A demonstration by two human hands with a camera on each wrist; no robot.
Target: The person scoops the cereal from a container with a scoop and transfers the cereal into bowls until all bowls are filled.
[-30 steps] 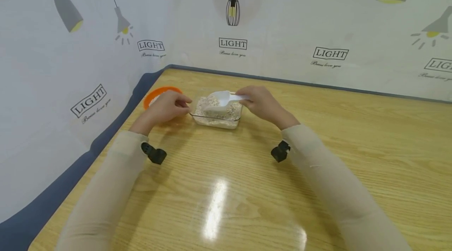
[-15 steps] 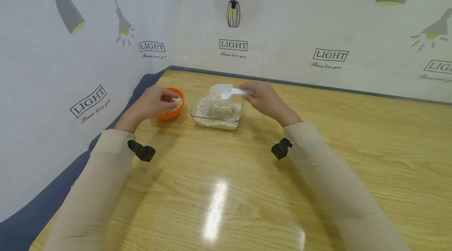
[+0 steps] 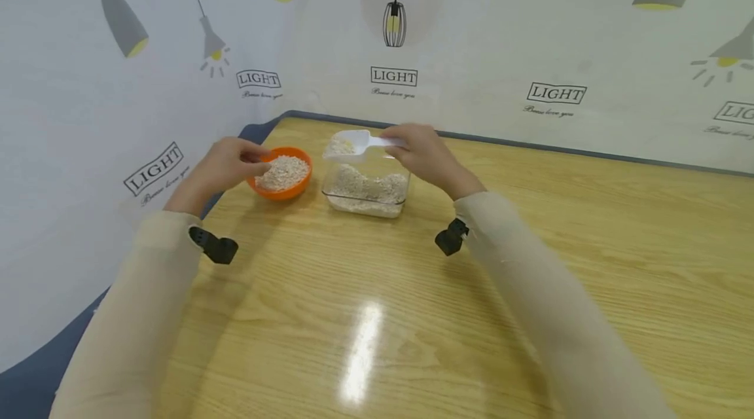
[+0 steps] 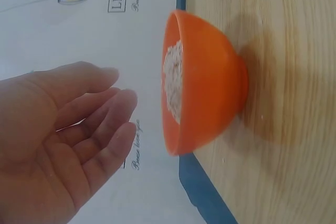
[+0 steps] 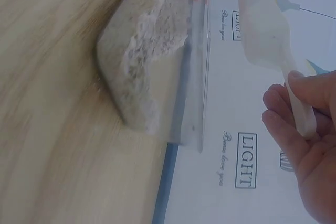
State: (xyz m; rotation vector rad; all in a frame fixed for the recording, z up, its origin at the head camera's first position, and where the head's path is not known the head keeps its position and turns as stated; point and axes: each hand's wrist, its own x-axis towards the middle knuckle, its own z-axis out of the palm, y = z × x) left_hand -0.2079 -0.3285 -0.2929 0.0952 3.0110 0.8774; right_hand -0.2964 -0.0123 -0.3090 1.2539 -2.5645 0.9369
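Note:
My right hand [image 3: 421, 152] holds a white plastic scoop [image 3: 358, 142] by its handle, with oat flakes in its bowl, raised above a clear rectangular container [image 3: 365, 206] of oats. In the right wrist view the thumb and fingers close around the scoop handle [image 5: 300, 108]. To the left stands an orange bowl [image 3: 294, 191], also filled with oats [image 3: 284, 172]. Beside that bowl hovers my left hand [image 3: 226, 162], its fingers loosely bent and nothing in them. The left wrist view shows these fingertips [image 4: 125, 98] apart from the bowl's rim [image 4: 170, 145].
Both vessels stand near the back left of a wooden table [image 3: 365, 288]. A white printed curtain [image 3: 471, 46] hangs behind and along the left side. Table surface extends to the right and in front.
The scoop has come up out of the container with oats and moved left. My left hand has shifted from the container's side, across the orange bowl, to the bowl's left.

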